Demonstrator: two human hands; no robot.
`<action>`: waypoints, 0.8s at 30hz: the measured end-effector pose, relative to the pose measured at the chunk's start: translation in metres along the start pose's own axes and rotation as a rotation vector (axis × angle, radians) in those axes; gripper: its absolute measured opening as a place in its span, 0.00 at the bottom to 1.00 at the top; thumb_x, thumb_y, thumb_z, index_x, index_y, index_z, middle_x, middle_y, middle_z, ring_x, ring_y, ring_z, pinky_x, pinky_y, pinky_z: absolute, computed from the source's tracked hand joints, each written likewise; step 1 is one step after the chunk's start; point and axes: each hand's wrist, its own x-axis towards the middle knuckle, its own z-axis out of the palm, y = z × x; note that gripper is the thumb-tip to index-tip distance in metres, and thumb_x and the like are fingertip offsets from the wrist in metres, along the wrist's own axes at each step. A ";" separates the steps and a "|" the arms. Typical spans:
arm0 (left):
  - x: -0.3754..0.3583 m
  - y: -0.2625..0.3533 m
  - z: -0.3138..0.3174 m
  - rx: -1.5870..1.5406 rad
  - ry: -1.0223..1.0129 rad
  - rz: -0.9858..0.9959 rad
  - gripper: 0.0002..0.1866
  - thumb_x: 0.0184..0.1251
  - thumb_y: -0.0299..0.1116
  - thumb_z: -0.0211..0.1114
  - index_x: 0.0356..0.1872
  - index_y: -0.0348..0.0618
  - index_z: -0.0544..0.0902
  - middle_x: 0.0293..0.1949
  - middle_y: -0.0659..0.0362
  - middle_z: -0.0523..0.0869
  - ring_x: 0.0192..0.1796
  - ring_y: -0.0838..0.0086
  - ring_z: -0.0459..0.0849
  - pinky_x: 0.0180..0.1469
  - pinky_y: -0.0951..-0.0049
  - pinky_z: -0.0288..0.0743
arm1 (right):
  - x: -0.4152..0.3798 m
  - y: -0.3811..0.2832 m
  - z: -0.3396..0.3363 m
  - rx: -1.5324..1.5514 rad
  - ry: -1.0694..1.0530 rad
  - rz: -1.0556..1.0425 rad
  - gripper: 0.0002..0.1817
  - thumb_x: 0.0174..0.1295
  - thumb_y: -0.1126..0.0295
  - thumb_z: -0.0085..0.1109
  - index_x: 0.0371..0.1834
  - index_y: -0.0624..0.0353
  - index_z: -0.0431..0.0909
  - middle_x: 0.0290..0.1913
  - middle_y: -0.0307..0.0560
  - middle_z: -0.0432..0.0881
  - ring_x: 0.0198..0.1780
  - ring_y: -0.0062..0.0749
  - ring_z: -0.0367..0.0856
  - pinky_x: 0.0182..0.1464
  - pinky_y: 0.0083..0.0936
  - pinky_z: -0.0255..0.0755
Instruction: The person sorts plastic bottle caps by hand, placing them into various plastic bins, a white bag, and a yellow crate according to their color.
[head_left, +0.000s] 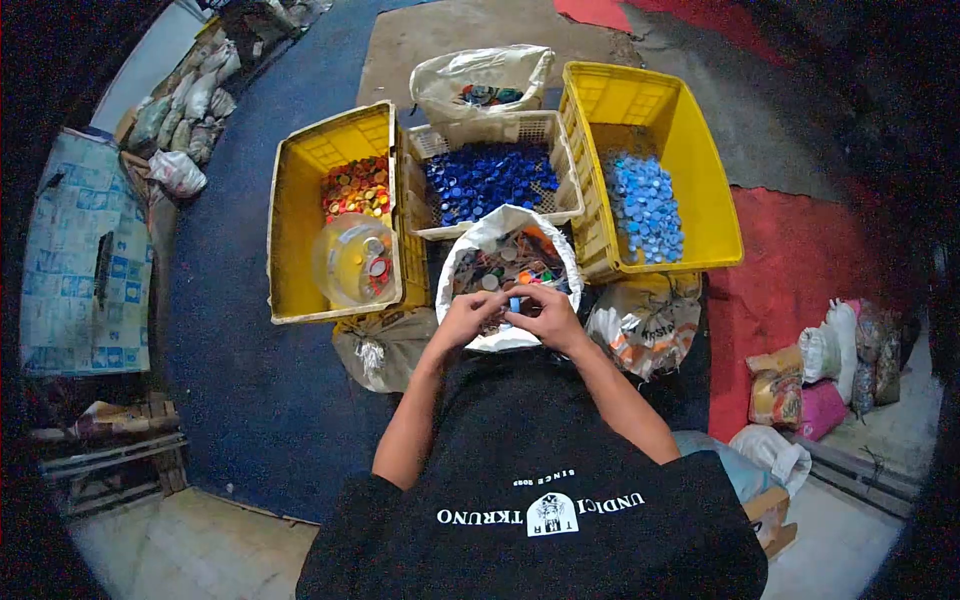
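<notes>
Both hands meet over the near part of an open white sack (451, 290) filled with mixed bottle caps and small bits. A light blue bottle cap (515, 303) shows between the fingertips. My right hand (547, 316) has its fingers closed on that cap. My left hand (473, 317) is bent inward right beside it, fingers pinched together; what they hold, if anything, is hidden. Under the hands, the sack's contents (505, 262) look brown and grey, with a few orange, green and white pieces.
Behind the sack stands a white crate (420, 150) of dark blue caps. A yellow crate (290, 220) at left holds red and yellow caps and a clear round container (345, 262). Another yellow crate (700, 150) at right holds light blue caps. A further white sack (440, 80) stands behind.
</notes>
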 end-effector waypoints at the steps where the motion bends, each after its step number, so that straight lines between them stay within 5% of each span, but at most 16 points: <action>1: 0.002 0.000 0.000 -0.185 -0.032 -0.016 0.21 0.72 0.46 0.56 0.43 0.35 0.84 0.36 0.60 0.85 0.36 0.80 0.80 0.39 0.78 0.75 | -0.003 0.001 -0.001 0.006 0.004 -0.001 0.20 0.47 0.67 0.71 0.44 0.62 0.81 0.42 0.49 0.84 0.45 0.37 0.83 0.52 0.29 0.73; 2: 0.005 0.002 0.002 -0.177 -0.034 -0.013 0.21 0.72 0.46 0.56 0.43 0.35 0.84 0.36 0.60 0.85 0.36 0.80 0.80 0.39 0.78 0.75 | -0.005 0.003 -0.002 0.184 0.005 0.095 0.18 0.50 0.69 0.70 0.44 0.63 0.80 0.43 0.49 0.83 0.44 0.35 0.83 0.50 0.27 0.75; 4: 0.014 0.001 0.009 -0.667 0.099 -0.153 0.22 0.72 0.47 0.55 0.43 0.35 0.84 0.36 0.59 0.85 0.36 0.79 0.80 0.38 0.76 0.76 | -0.007 0.013 -0.005 0.535 0.003 0.283 0.16 0.54 0.73 0.68 0.45 0.66 0.79 0.44 0.48 0.82 0.41 0.31 0.83 0.46 0.23 0.79; 6: 0.039 -0.036 0.009 -0.603 0.107 -0.190 0.20 0.70 0.46 0.57 0.42 0.36 0.84 0.36 0.58 0.85 0.34 0.76 0.81 0.37 0.73 0.77 | -0.010 0.031 -0.007 0.595 0.043 0.198 0.16 0.57 0.77 0.65 0.48 0.67 0.77 0.46 0.50 0.81 0.40 0.31 0.84 0.42 0.22 0.82; 8: 0.068 -0.078 0.011 0.111 0.064 -0.178 0.20 0.65 0.46 0.61 0.42 0.38 0.84 0.35 0.59 0.85 0.33 0.76 0.80 0.36 0.71 0.78 | -0.015 0.017 -0.018 1.084 0.061 0.381 0.17 0.58 0.78 0.64 0.51 0.65 0.75 0.45 0.51 0.80 0.41 0.30 0.84 0.42 0.24 0.83; 13: 0.080 -0.096 0.031 1.030 0.082 -0.224 0.20 0.55 0.46 0.65 0.40 0.39 0.85 0.36 0.44 0.86 0.43 0.52 0.85 0.47 0.57 0.79 | -0.034 -0.003 -0.048 1.111 0.190 0.373 0.21 0.56 0.74 0.67 0.53 0.61 0.74 0.45 0.47 0.81 0.38 0.28 0.84 0.42 0.23 0.84; 17: 0.091 -0.107 0.040 0.981 0.169 -0.257 0.14 0.50 0.35 0.64 0.33 0.35 0.86 0.36 0.43 0.86 0.42 0.52 0.86 0.45 0.58 0.80 | -0.056 -0.010 -0.065 1.087 0.297 0.354 0.20 0.56 0.73 0.67 0.52 0.59 0.74 0.46 0.46 0.81 0.38 0.27 0.84 0.42 0.22 0.83; 24: 0.099 -0.113 0.049 1.073 0.123 -0.272 0.13 0.51 0.33 0.63 0.34 0.35 0.86 0.39 0.42 0.86 0.45 0.53 0.86 0.48 0.61 0.80 | -0.080 0.006 -0.077 1.061 0.357 0.312 0.20 0.58 0.71 0.66 0.54 0.55 0.74 0.49 0.46 0.80 0.41 0.29 0.84 0.43 0.23 0.82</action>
